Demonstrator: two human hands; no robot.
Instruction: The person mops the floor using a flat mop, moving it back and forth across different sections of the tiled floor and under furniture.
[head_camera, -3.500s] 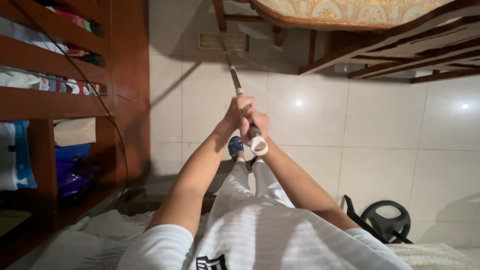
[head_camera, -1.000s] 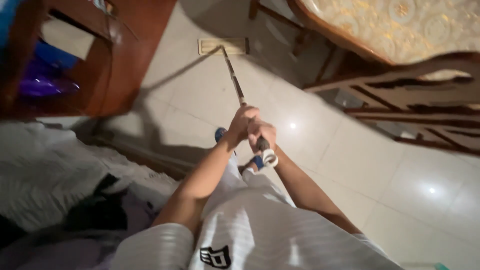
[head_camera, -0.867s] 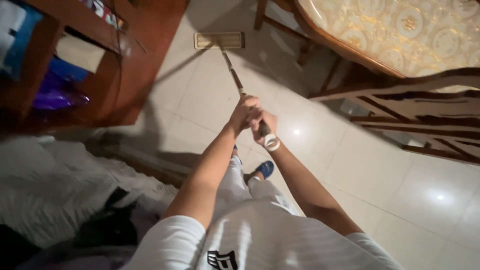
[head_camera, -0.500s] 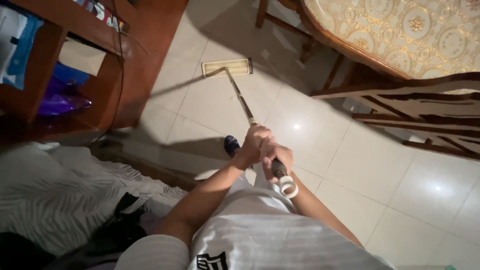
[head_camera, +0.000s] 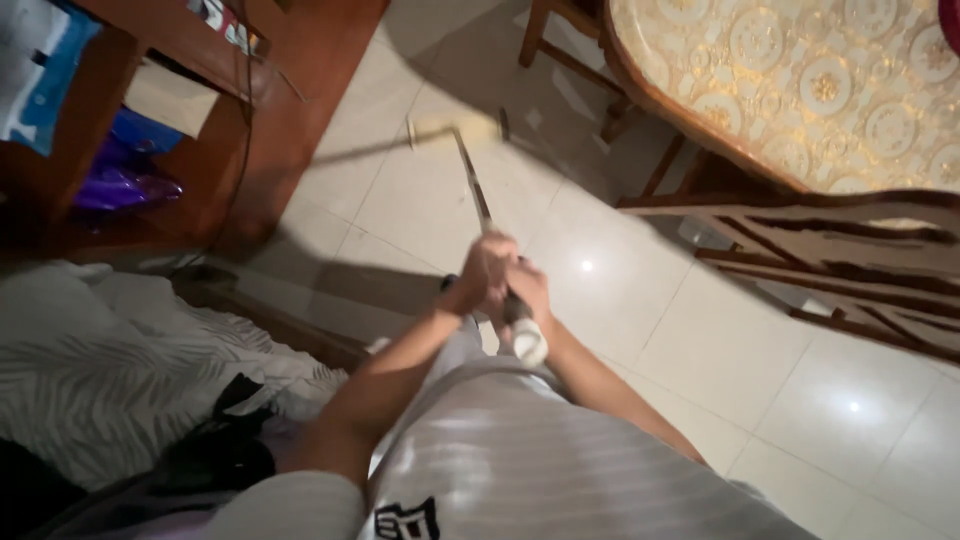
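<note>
Both my hands grip the handle (head_camera: 474, 190) of a flat mop. My left hand (head_camera: 482, 270) is higher on the shaft, my right hand (head_camera: 528, 290) sits just behind it near the white end cap (head_camera: 530, 343). The pale rectangular mop head (head_camera: 452, 130) lies on the light tiled floor (head_camera: 640, 320) ahead of me, blurred by motion, between the wooden shelf unit and the table. My white striped shirt fills the bottom of the view.
A wooden shelf unit (head_camera: 290, 110) with bags stands at the left, a cable hanging down it. A round table with a gold-patterned cover (head_camera: 800, 90) and wooden chairs (head_camera: 850, 250) are at the right. A bed with grey-white bedding (head_camera: 110, 360) and dark clothing lies at lower left.
The mop head was pulled back toward me and has now slid forward a little. My hands stayed clasped on the handle while my view turned left.
</note>
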